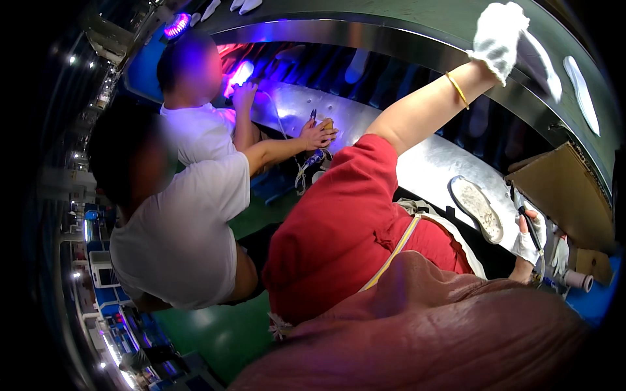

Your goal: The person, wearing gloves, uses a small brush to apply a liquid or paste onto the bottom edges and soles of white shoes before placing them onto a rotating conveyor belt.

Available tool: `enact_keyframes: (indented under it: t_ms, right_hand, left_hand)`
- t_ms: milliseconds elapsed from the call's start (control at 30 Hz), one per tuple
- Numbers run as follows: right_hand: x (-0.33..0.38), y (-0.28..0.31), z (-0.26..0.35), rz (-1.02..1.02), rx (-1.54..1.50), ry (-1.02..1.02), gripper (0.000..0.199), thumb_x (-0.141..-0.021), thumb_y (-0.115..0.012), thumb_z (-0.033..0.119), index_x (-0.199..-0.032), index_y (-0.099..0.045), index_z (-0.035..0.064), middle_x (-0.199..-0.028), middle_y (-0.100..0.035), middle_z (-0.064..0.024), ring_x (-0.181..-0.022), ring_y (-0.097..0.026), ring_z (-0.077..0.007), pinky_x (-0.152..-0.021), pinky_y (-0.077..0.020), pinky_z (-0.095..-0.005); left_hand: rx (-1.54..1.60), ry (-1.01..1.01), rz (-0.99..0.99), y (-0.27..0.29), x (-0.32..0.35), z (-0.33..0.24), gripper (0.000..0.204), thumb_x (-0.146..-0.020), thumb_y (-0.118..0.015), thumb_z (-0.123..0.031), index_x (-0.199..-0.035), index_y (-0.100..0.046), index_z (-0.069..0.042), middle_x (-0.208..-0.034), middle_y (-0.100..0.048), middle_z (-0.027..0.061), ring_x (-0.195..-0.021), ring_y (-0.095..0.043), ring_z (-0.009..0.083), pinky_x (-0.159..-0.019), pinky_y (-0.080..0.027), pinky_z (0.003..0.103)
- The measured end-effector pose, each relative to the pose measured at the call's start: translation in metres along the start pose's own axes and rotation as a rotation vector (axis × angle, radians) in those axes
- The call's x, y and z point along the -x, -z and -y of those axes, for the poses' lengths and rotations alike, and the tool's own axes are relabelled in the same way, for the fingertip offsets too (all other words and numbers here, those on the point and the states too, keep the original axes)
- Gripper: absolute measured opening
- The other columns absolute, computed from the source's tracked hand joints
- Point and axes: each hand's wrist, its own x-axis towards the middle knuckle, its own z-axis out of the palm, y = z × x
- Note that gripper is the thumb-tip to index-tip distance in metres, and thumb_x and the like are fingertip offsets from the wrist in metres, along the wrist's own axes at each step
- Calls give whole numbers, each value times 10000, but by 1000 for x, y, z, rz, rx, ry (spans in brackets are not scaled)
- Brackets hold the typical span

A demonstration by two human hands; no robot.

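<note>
My left hand (501,39), in a white glove, reaches out over the belt at the upper right. Its fingers look curled at the end of a pale shoe sole (541,68), which slants across the belt's metal rim; the grip itself is partly hidden. Low on the right, my right hand (528,242) wears a white glove with bare fingertips. It is closed round a black-handled pen-like tool (529,225) with a thin metal tip pointing away and a cord at the back. Beside it on the metal bench lies a pale shoe sole (476,207) with a dark edge.
Another white sole (581,96) lies on the dark green belt (417,14). A cardboard box (567,189) stands right of the bench (424,159), near a spool (578,280) and a white glove (559,255). Two co-workers in white shirts (182,241) are at my left, one holding a glowing lamp (241,73).
</note>
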Motion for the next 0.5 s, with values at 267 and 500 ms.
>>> enact_keyframes:
  t_ms: [267,500]
  right_hand:
    - [-7,2,-32,-173,-31,-105,205,-799,-646,69,-979,-552,46,-841,-561,-10,-725,-513,-81,-667,-425,-216]
    - [-12,-46,11,-121,-218,-56,152,-769,-642,12,-807,-504,63,-745,-536,-23,-641,-541,-86,-588,-443,-216]
  left_hand:
    - [1866,1151,667,56,74,-22,519,-938,-350,-327,-471,-405,-106,-826,-605,187,-717,-525,265,-643,-440,303]
    - [1888,1913,634,109,203,-74,942,-733,-333,-771,-1366,-263,-77,-1352,-305,281,-1214,-335,480,-1002,-282,565]
